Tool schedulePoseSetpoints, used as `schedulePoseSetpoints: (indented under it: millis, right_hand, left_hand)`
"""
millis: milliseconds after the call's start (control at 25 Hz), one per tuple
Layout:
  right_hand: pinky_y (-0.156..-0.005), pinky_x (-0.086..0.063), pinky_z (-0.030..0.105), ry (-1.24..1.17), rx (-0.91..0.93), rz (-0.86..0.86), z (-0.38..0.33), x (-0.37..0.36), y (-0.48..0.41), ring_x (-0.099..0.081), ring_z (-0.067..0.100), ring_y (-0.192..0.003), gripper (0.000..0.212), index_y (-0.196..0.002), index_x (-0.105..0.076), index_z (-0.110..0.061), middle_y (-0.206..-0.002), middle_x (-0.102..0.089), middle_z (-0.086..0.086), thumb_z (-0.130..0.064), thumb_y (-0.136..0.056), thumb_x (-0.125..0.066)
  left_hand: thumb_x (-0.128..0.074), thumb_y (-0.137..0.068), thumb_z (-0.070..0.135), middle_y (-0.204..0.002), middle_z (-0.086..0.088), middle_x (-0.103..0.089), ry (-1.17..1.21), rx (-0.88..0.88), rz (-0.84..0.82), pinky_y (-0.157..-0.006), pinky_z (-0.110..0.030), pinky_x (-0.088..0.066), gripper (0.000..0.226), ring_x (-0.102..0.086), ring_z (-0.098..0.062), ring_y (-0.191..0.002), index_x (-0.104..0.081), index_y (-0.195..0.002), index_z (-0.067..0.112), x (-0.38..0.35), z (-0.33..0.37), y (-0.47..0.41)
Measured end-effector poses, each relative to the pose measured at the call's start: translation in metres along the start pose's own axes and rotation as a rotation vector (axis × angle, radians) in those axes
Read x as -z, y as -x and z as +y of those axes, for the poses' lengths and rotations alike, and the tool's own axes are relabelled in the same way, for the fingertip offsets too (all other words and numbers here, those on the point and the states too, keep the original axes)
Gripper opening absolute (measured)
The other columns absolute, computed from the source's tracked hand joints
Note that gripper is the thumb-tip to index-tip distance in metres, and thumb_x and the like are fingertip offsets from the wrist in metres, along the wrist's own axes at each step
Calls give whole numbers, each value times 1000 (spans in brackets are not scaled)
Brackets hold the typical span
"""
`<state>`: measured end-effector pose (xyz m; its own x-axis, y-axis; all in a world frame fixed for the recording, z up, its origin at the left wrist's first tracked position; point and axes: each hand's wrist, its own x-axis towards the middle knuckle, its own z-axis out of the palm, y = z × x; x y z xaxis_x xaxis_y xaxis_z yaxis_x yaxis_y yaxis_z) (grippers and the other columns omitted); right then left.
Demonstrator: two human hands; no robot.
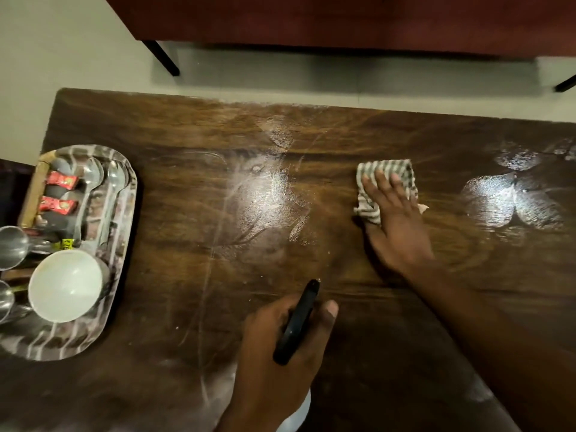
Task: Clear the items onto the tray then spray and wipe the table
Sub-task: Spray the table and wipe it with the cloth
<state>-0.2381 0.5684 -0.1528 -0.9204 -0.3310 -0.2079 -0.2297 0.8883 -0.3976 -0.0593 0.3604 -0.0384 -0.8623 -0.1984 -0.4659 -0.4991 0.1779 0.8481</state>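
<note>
Head view, step: we are wiping the surface (218, 307) with the striped cloth (386, 173), spraying looks done, items are sitting on the tray (124, 194) at the far left edge.
Right hand: right hand (396, 219) is lying flat on the cloth, fingers (378, 179) slightly apart and pressing down, not clamped.
Left hand: left hand (280, 344) is wrapped closed round the spray bottle (297, 322), nozzle pointing forward.
Doing it well: we are judging the wet patches (514, 198) to the right and the streaks (265, 188) mid-surface need overlapping passes, palm kept flat, cloth not bunching, working towards an edge and staying clear of the tray.
Tray load: white bowl (65, 285), spoons (115, 182), red sachets (60, 191), steel cups (12, 247).
Hard to see: bottle body is hiding under the left hand, only the black top and a pale bit below are showing; steel cups are cut off by the left frame edge; right end of the surface is running out of frame; we cannot tell how damp the cloth is.
</note>
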Motion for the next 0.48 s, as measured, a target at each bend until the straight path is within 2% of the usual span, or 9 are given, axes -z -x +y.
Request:
schedulePoseSetpoints:
  millis: [40, 80, 120, 160, 240, 320, 360, 400, 480]
  right_hand:
    - [-135, -5, 54, -64, -142, 63, -21, -9, 0, 0, 21, -167, 77, -170, -20, -35, -179, -11, -6, -50, -97, -40]
    - [-134, -1, 51, -93, -202, 84, -43, -22, 2, 1, 22, -167, 78, -170, -19, -33, -179, -11, -5, -51, -98, -39]
    - [-134, 0, 49, -69, -165, 74, -64, -35, 10, 2, 23, -167, 79, -171, -17, -32, -179, -11, -4, -50, -98, -42]
    - [-134, 0, 47, -6, -32, 34, -81, -47, 22, 2, 23, -166, 81, -171, -16, -32, -179, -12, -3, -47, -98, -48]
    - [-133, -3, 46, 159, 455, -84, -93, -68, 56, -4, 22, -165, 82, -169, -21, -30, -177, -21, -2, -42, -97, -59]
    - [-133, -11, 49, 269, 882, -256, -76, -71, 78, -9, 19, -166, 73, -168, -29, -28, -176, -27, -4, -40, -103, -59]
    - [-133, -14, 50, 295, 971, -325, -59, -61, 79, -8, 19, -166, 71, -168, -29, -28, -176, -26, -5, -38, -104, -59]
    - [-134, -13, 49, 322, 952, -362, -41, -49, 79, -5, 18, -167, 73, -169, -24, -30, -178, -21, -6, -38, -105, -57]
    - [-134, -8, 49, 301, 658, -344, -12, -28, 80, 2, 17, -167, 80, -171, -13, -35, -180, -8, -8, -42, -102, -54]
  left_hand:
    - [-77, -95, 42, -57, -18, -48, 1, -13, 0, -50, -46, -41, 51, -51, -36, -50, -48, -60, 18, 1, -2, 3]
    - [-77, -94, 44, -57, -19, -48, 5, -22, -1, -50, -47, -41, 52, -51, -37, -50, -48, -60, 18, 3, -4, 5]
    - [-76, -92, 47, -57, -19, -49, 10, -28, -2, -50, -49, -42, 52, -51, -37, -49, -49, -60, 16, 4, -5, 7]
    - [-75, -90, 52, -56, -19, -50, 19, -35, -9, -50, -51, -44, 52, -52, -36, -48, -53, -62, 15, 5, -7, 8]
    - [-75, -86, 57, -57, -12, -57, 42, -50, -32, -53, -50, -49, 46, -58, -29, -48, -64, -69, 16, 8, -13, 11]
    - [-76, -86, 55, -62, 0, -67, 26, -78, -54, -57, -38, -55, 33, -66, -14, -54, -73, -79, 22, 16, -21, 14]
    - [-77, -87, 52, -63, 4, -68, 31, -86, -61, -58, -32, -54, 29, -66, -10, -54, -75, -81, 24, 19, -25, 17]
    - [-78, -90, 49, -59, 5, -65, 50, -70, -73, -57, -30, -52, 28, -63, -9, -52, -73, -78, 25, 21, -27, 20]
    - [-79, -94, 46, -52, 5, -53, 66, -7, -82, -53, -35, -48, 39, -54, -13, -46, -62, -66, 25, 27, -30, 25]
